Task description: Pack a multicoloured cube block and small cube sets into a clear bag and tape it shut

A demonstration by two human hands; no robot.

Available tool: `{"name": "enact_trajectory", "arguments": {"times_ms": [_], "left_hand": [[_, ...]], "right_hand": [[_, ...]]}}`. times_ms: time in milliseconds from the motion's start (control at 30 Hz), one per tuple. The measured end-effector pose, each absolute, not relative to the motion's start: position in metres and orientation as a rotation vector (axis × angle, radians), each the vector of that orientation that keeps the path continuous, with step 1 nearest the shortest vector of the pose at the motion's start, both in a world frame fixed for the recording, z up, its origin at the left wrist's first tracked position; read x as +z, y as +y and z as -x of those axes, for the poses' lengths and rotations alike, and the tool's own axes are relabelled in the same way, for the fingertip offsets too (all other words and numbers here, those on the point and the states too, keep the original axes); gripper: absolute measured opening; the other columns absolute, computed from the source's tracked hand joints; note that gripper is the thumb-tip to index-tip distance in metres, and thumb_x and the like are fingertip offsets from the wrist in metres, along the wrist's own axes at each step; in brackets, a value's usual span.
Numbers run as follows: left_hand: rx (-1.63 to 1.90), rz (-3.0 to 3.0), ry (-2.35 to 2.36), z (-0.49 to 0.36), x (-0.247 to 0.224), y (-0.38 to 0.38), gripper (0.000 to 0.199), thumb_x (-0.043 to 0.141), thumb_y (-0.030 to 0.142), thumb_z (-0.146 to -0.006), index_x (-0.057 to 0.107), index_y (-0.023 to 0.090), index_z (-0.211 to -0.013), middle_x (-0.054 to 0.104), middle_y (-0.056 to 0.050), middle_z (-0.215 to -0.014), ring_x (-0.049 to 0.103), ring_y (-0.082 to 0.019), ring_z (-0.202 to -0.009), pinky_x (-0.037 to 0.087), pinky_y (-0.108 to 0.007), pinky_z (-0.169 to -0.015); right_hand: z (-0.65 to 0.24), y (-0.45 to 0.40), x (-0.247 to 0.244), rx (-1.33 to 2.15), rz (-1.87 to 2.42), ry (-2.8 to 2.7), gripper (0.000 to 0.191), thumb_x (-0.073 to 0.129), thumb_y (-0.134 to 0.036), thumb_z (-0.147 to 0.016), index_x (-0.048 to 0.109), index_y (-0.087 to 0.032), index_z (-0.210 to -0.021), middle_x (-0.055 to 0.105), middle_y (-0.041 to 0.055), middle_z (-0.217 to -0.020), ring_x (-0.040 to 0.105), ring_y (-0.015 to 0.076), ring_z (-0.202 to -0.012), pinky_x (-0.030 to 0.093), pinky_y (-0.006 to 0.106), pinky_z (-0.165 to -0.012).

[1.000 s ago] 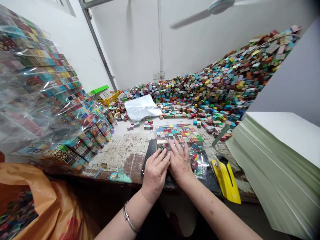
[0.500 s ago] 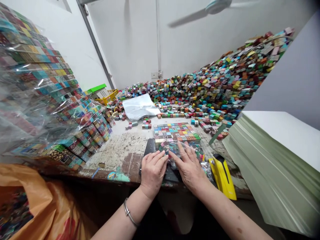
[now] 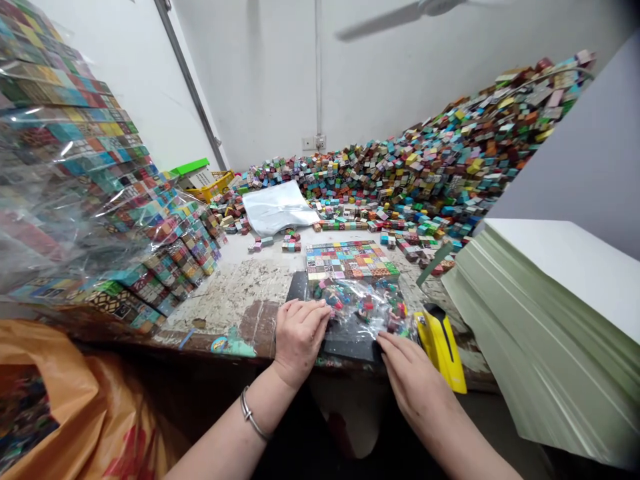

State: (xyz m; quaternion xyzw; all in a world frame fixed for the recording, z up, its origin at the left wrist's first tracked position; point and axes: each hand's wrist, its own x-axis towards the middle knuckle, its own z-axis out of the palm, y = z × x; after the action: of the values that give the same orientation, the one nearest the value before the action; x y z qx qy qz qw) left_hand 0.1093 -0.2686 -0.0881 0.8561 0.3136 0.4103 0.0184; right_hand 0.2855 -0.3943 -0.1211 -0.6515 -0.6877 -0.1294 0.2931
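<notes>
As the bare left hand [image 3: 301, 330] rests at one side of a clear, shiny plastic bag [image 3: 367, 327], the bare right hand [image 3: 417, 373] lies at its near right edge

Where the view begins at far left, a crinkled orange plastic sack [image 3: 90, 373] gapes over small multicoloured bits. Above it rises a tall stack of patterned, many-coloured blocks [image 3: 135, 193] under clear film, with a yellow slotted plastic basket [image 3: 219, 185] beyond. Next comes a scuffed, whitish worktop [image 3: 235, 280], a teal smear [image 3: 241, 344] on its front edge.

The left hand, a silver metal bangle [image 3: 247, 412] at its wrist, has its fingers bent and held together; whether they pinch the film cannot be told. Farther back, a flat, silvery-white sheet [image 3: 280, 208] lies among loose blocks.

At centre, on a black speckled board [image 3: 350, 350], the bag lies along the near side of a flat slab of small patterned squares [image 3: 353, 259]. Red, blue and green pieces show through the film; whether the slab is inside too is unclear.

The right hand's fingers are straight and close together, the thumb hidden, so a pinch cannot be made out. Just beside it is a yellow tool with a black slot [image 3: 450, 363]. Behind, a heap of loose coloured blocks [image 3: 440, 173] climbs rightward along the wall, and a thick pile of pale green sheets [image 3: 545, 340] with a white top stands at far right.
</notes>
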Motion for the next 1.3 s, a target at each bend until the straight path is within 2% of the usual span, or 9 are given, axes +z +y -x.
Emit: {"name": "enact_trajectory", "arguments": {"times_ms": [100, 233, 400, 567, 733, 833, 1000, 1200, 1300], "left_hand": [[1.272, -2.661, 0.967, -0.106, -0.087, -0.269, 0.013, 0.054, 0.018, -0.085, 0.064, 0.024, -0.091, 0.07, 0.001, -0.096, 0.062, -0.014, -0.087, 0.037, -0.036, -0.09], [1.293, -2.66, 0.959, -0.102, -0.085, -0.269, 0.013, 0.053, 0.017, -0.086, 0.064, 0.023, -0.091, 0.07, 0.0, -0.094, 0.062, -0.014, -0.085, 0.036, -0.036, -0.09], [1.326, -2.651, 0.956, -0.1, -0.086, -0.269, 0.013, 0.054, 0.017, -0.085, 0.063, 0.023, -0.091, 0.07, 0.001, -0.092, 0.061, -0.014, -0.083, 0.036, -0.036, -0.088], [1.339, -2.603, 1.026, -0.101, -0.089, -0.27, 0.01, 0.055, 0.021, -0.085, 0.065, 0.023, -0.087, 0.067, -0.001, -0.082, 0.057, -0.015, -0.079, 0.039, -0.032, -0.078], [1.351, -2.574, 1.005, -0.101, -0.088, -0.268, 0.012, 0.054, 0.022, -0.085, 0.066, 0.021, -0.086, 0.061, -0.002, -0.073, 0.053, -0.014, -0.071, 0.04, -0.029, -0.071], [1.399, -2.559, 0.938, -0.101, -0.087, -0.265, 0.012, 0.055, 0.02, -0.085, 0.066, 0.019, -0.086, 0.057, -0.002, -0.069, 0.051, -0.013, -0.068, 0.041, -0.028, -0.068], [1.478, -2.552, 0.835, -0.102, -0.084, -0.263, 0.012, 0.056, 0.015, -0.083, 0.066, 0.016, -0.089, 0.055, -0.002, -0.068, 0.049, -0.013, -0.067, 0.041, -0.027, -0.065], [1.452, -2.521, 0.87, -0.1, -0.087, -0.264, 0.012, 0.057, 0.013, -0.082, 0.065, 0.017, -0.09, 0.055, -0.002, -0.071, 0.049, -0.013, -0.069, 0.042, -0.028, -0.067], [1.422, -2.479, 0.89, -0.1, -0.089, -0.265, 0.011, 0.057, 0.014, -0.082, 0.065, 0.018, -0.089, 0.054, -0.002, -0.071, 0.049, -0.014, -0.07, 0.042, -0.028, -0.067]], "right_hand": [[-0.292, -0.365, -0.133, -0.357, 1.794, -1.765, 0.036, 0.033, -0.012, -0.086, 0.057, -0.01, -0.112, 0.059, 0.0169, -0.113, 0.052, 0.0241, -0.108, 0.049, 0.04, -0.087], [-0.294, -0.336, -0.135, -0.36, 1.82, -1.711, 0.035, 0.032, -0.013, -0.086, 0.058, -0.009, -0.108, 0.057, 0.0189, -0.112, 0.051, 0.0262, -0.108, 0.049, 0.043, -0.087], [-0.291, -0.353, -0.121, -0.358, 1.793, -1.754, 0.028, 0.037, -0.019, -0.087, 0.061, -0.011, -0.101, 0.056, 0.0182, -0.109, 0.049, 0.028, -0.108, 0.048, 0.043, -0.085], [-0.268, -0.368, -0.099, -0.251, 1.677, -1.827, 0.021, 0.043, -0.019, -0.088, 0.062, -0.013, -0.096, 0.059, 0.0131, -0.099, 0.053, 0.0229, -0.093, 0.049, 0.038, -0.079], [-0.24, -0.339, -0.099, -0.006, 1.624, -1.873, 0.027, 0.035, -0.016, -0.091, 0.06, -0.016, -0.1, 0.06, 0.0089, -0.091, 0.055, 0.0176, -0.084, 0.05, 0.03, -0.073], [-0.237, -0.315, -0.105, 0.003, 1.648, -1.871, 0.029, 0.033, -0.016, -0.091, 0.061, -0.014, -0.097, 0.06, 0.0099, -0.089, 0.054, 0.0185, -0.082, 0.049, 0.03, -0.072], [-0.237, -0.297, -0.11, -0.041, 1.677, -1.862, 0.031, 0.034, -0.016, -0.09, 0.063, -0.013, -0.08, 0.061, 0.01, -0.078, 0.053, 0.0201, -0.076, 0.046, 0.034, -0.072], [-0.242, -0.34, -0.104, -0.106, 1.633, -1.83, 0.029, 0.037, -0.017, -0.09, 0.058, -0.009, -0.108, 0.059, 0.0132, -0.099, 0.051, 0.0213, -0.091, 0.046, 0.036, -0.079], [-0.249, -0.355, -0.106, -0.204, 1.679, -1.765, 0.03, 0.04, -0.018, -0.089, 0.055, -0.007, -0.113, 0.057, 0.0146, -0.104, 0.049, 0.0228, -0.096, 0.047, 0.037, -0.082]]}}
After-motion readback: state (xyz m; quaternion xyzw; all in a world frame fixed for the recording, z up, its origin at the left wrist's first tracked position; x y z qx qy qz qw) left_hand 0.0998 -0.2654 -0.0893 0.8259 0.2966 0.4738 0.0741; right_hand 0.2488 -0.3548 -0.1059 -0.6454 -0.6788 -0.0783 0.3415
